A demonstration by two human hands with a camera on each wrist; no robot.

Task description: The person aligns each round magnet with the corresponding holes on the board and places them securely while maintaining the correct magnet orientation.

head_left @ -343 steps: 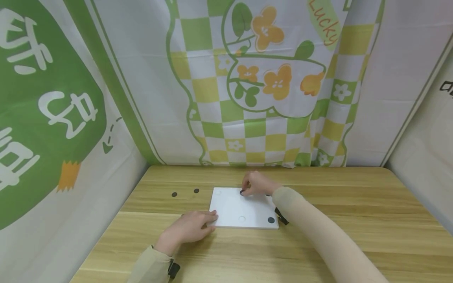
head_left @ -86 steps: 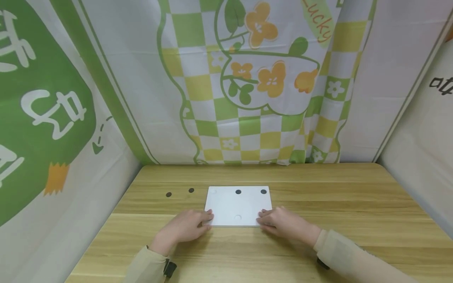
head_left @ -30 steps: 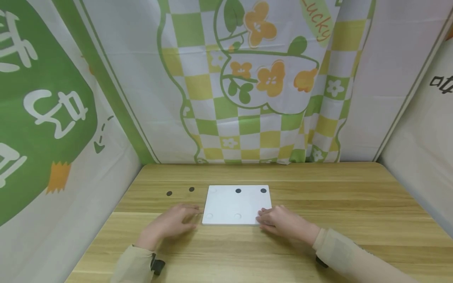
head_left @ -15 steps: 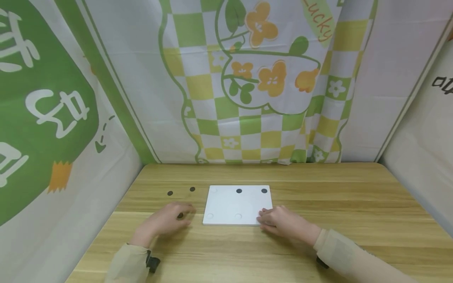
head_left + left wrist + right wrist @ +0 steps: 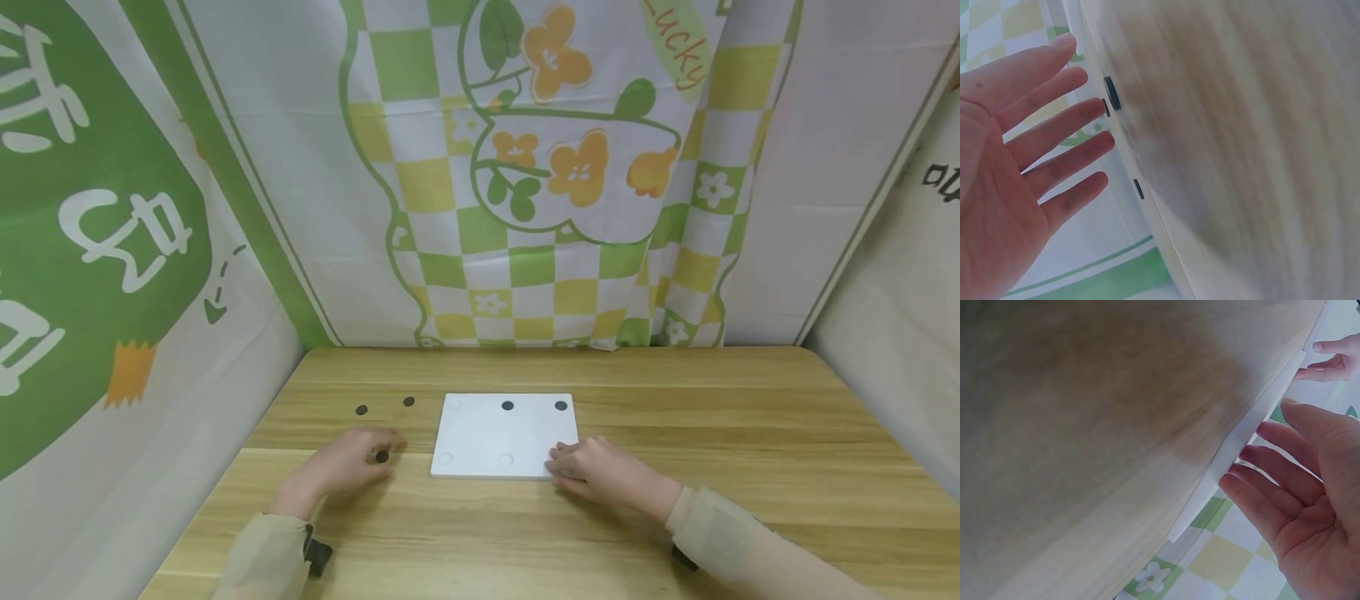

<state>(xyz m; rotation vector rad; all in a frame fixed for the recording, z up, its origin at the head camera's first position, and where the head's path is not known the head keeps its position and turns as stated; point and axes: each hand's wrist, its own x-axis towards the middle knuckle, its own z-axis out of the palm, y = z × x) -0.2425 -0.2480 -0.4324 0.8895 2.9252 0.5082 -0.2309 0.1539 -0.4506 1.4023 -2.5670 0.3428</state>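
A white rectangular board [image 5: 476, 437] lies on the wooden table, with shallow round recesses. Two black discs sit along its far edge, one at the middle [image 5: 507, 406] and one at the far right corner [image 5: 561, 406]. My right hand [image 5: 611, 475] rests its extended fingers on the near right corner, hiding that spot. To the left of the board, my left hand [image 5: 333, 467] hovers with fingers spread and nothing in them, as the left wrist view confirms. A loose black disc [image 5: 382, 457] shows between its thumb and fingers, on the table.
Two more loose black discs, one left [image 5: 362, 410] and one right [image 5: 408, 402], lie on the table [image 5: 675, 383] beyond my left hand. A patterned green, yellow and white curtain [image 5: 525, 275] hangs behind the table's back edge.
My left hand has left the board's near left corner and moved left, uncovering a recess and a loose disc. Earlier, my right hand held a disc at the far middle, then moved to the near corner.
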